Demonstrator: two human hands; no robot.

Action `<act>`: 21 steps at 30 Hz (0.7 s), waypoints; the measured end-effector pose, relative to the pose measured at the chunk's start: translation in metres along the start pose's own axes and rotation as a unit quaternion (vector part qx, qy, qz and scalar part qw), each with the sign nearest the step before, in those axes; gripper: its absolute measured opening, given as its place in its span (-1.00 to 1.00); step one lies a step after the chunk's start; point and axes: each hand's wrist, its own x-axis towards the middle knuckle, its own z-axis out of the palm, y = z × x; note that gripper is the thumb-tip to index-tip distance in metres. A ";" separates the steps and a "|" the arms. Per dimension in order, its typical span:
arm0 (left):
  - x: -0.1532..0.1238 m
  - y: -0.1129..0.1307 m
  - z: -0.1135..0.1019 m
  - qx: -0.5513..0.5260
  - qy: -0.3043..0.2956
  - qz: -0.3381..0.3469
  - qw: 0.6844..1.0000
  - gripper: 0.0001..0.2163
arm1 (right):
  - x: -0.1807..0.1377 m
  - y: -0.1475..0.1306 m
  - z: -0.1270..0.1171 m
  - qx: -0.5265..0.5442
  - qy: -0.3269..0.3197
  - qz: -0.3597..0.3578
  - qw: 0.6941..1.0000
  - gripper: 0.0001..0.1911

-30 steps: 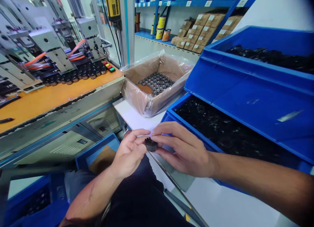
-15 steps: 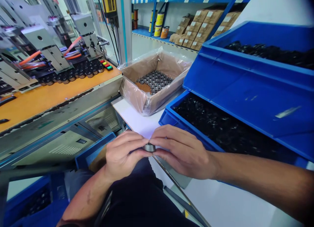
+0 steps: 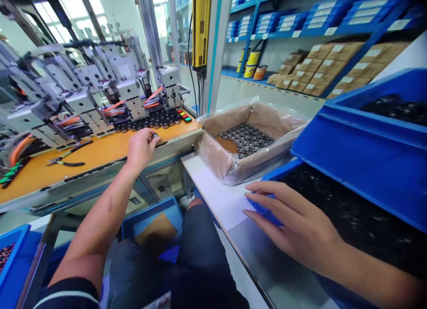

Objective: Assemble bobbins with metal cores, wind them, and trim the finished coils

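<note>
My left hand (image 3: 140,150) is above the front edge of the orange workbench (image 3: 106,154), pinching a small round dark metal part (image 3: 154,135) between thumb and fingers. Just beyond it, a cluster of similar round parts (image 3: 163,120) with dark tops stands on the bench in front of the machine. My right hand (image 3: 293,224) holds nothing, its fingers stretched out and apart. It hovers over the white table beside the lower blue bin (image 3: 280,170), which is full of small black pieces.
A plastic-lined cardboard box (image 3: 216,160) with rows of metal parts stands on the white table (image 3: 213,198). Above the lower bin sits another blue bin (image 3: 360,142). Pliers (image 3: 71,160) lie on the bench near the machine (image 3: 128,93). A blue crate (image 3: 133,220) is below.
My hands have parted. The left has carried the round part away to the left, over the bench; the right has let go and moved right. The view has swung left.
</note>
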 end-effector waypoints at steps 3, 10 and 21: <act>0.038 -0.022 0.008 0.024 -0.029 -0.023 0.999 -0.83 | 0.001 0.003 0.000 -0.013 -0.018 -0.005 1.000 -0.83; 0.041 -0.022 0.009 0.070 -0.008 -0.068 0.995 -0.69 | -0.031 0.065 -0.023 -0.123 -0.062 0.043 0.990 -0.83; 0.086 0.162 0.096 0.139 -0.249 0.228 0.931 -0.74 | -0.046 0.104 -0.028 -0.006 -0.427 0.305 0.851 -0.85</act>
